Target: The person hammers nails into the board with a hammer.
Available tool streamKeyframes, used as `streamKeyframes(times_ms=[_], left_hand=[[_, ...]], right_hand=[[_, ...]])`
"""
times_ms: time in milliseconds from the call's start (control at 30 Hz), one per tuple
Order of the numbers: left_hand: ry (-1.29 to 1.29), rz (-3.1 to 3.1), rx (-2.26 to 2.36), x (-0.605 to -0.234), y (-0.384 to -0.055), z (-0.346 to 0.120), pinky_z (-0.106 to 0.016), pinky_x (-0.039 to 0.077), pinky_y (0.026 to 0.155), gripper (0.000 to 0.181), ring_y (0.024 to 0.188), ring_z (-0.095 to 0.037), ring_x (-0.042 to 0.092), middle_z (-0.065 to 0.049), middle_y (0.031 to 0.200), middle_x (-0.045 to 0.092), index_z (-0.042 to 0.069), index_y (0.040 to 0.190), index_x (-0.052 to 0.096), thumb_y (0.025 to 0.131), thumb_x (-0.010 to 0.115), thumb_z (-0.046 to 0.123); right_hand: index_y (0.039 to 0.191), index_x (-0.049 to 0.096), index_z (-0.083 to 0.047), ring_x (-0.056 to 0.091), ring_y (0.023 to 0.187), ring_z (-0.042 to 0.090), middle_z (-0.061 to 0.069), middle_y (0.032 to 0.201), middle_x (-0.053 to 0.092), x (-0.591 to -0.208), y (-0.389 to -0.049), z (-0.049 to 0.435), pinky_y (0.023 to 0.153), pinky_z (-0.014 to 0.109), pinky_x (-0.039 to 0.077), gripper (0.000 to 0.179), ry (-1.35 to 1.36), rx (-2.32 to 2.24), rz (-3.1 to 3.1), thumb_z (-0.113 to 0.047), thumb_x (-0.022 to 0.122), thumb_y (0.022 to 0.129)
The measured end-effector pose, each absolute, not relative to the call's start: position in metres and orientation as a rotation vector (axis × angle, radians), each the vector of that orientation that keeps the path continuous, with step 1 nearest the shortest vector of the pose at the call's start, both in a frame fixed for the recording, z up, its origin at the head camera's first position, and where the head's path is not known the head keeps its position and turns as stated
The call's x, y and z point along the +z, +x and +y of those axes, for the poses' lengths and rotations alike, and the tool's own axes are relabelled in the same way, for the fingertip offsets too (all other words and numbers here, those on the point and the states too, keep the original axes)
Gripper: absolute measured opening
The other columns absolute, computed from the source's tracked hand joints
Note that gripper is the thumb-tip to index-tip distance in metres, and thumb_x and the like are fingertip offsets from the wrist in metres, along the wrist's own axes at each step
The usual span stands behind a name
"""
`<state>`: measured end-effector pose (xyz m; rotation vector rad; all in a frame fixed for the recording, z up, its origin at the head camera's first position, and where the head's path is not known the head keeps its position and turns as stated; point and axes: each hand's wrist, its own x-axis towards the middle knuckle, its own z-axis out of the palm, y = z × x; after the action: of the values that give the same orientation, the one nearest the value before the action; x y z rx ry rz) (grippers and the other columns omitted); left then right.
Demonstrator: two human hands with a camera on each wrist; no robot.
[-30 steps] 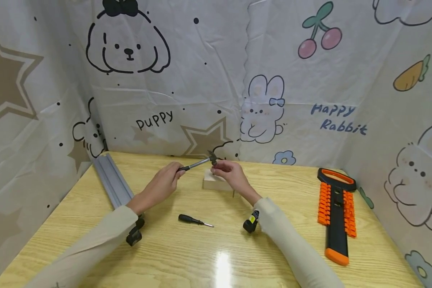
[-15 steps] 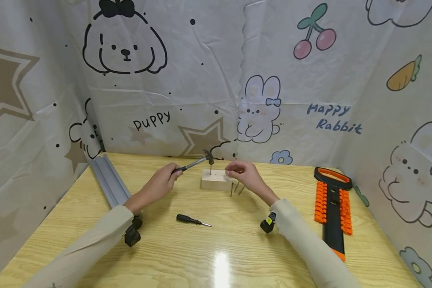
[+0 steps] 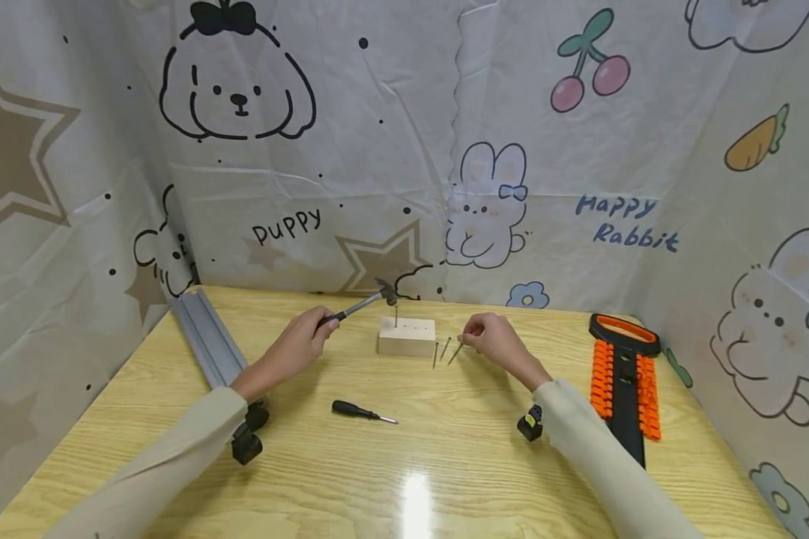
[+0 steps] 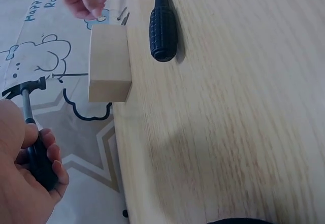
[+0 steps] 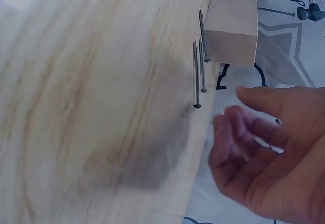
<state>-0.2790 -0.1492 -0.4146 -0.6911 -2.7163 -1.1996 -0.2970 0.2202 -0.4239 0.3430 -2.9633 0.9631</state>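
My left hand (image 3: pixel 298 343) grips a small claw hammer (image 3: pixel 362 305) by its black handle, the head raised close beside the top of an upright nail (image 3: pixel 396 317). That nail stands in the left end of a pale wooden block (image 3: pixel 407 343), which has a row of small holes in its top. Right of the block, my right hand (image 3: pixel 500 346) hovers with loosely curled fingers and holds nothing in the right wrist view. Beneath its fingertips three loose nails (image 5: pixel 197 76) lie side by side on the table, near the block's end.
A black-handled screwdriver (image 3: pixel 357 409) lies in front of the block. A grey metal channel (image 3: pixel 209 337) runs along the left, and a black and orange tool (image 3: pixel 625 389) lies at the right. Printed cloth (image 3: pixel 377 172) hangs behind the table.
My right hand has let go of the upright nail and moved right, over the loose nails. The hammer has shifted slightly left, still in my left hand. The nail stays upright in the block.
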Motion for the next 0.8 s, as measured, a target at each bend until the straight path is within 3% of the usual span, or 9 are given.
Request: streamKeyframes(times_ms=[100, 233, 533, 700, 800], left_hand=[[-0.680, -2.707, -1.185, -0.415, -0.278, -0.148, -0.029, 0.037, 0.059, 0.017, 0.066, -0.017, 0.041, -0.007, 0.083, 0.049, 0.000, 0.103, 0.059, 0.112, 0.050, 0.010], [-0.669, -2.704, -1.193, -0.416, -0.277, -0.147, -0.029, 0.037, 0.059, 0.017, 0.066, -0.017, 0.042, -0.007, 0.083, 0.050, -0.001, 0.104, 0.060, 0.112, 0.050, 0.010], [-0.758, -2.612, -1.039, -0.422, -0.276, -0.145, -0.032, 0.041, 0.067, 0.012, 0.075, -0.017, 0.045, -0.009, 0.091, 0.055, -0.003, 0.108, 0.063, 0.109, 0.055, 0.006], [-0.780, -2.523, -0.996, -0.422, -0.274, -0.142, -0.036, 0.045, 0.070, 0.012, 0.078, -0.019, 0.049, -0.010, 0.094, 0.060, -0.003, 0.107, 0.065, 0.108, 0.056, 0.005], [-0.722, -2.553, -1.141, -0.420, -0.272, -0.140, -0.032, 0.045, 0.067, 0.016, 0.077, -0.016, 0.050, -0.010, 0.094, 0.061, -0.003, 0.107, 0.065, 0.110, 0.054, 0.007]], right_hand=[[0.090, 0.071, -0.001, 0.054, 0.058, 0.014, 0.013, 0.077, 0.069, -0.427, -0.298, 0.220, 0.056, 0.028, 0.044, 0.022, 0.231, 0.951, -3.068, -0.020, 0.072, 0.101], [0.079, 0.067, -0.003, 0.050, 0.052, 0.012, 0.006, 0.063, 0.062, -0.437, -0.299, 0.219, 0.051, 0.025, 0.041, 0.030, 0.158, 1.004, -3.129, -0.024, 0.073, 0.100], [0.060, 0.057, -0.005, 0.053, 0.043, 0.013, 0.004, 0.053, 0.052, -0.437, -0.304, 0.213, 0.049, 0.028, 0.055, 0.041, 0.037, 1.210, -3.163, -0.005, 0.066, 0.100], [0.055, 0.055, -0.007, 0.054, 0.041, 0.014, 0.003, 0.048, 0.052, -0.435, -0.304, 0.210, 0.046, 0.027, 0.052, 0.041, 0.047, 1.108, -3.200, -0.003, 0.065, 0.095], [0.050, 0.056, -0.007, 0.054, 0.039, 0.014, 0.002, 0.044, 0.052, -0.435, -0.304, 0.209, 0.044, 0.024, 0.046, 0.042, 0.083, 0.995, -3.212, -0.003, 0.067, 0.091]])
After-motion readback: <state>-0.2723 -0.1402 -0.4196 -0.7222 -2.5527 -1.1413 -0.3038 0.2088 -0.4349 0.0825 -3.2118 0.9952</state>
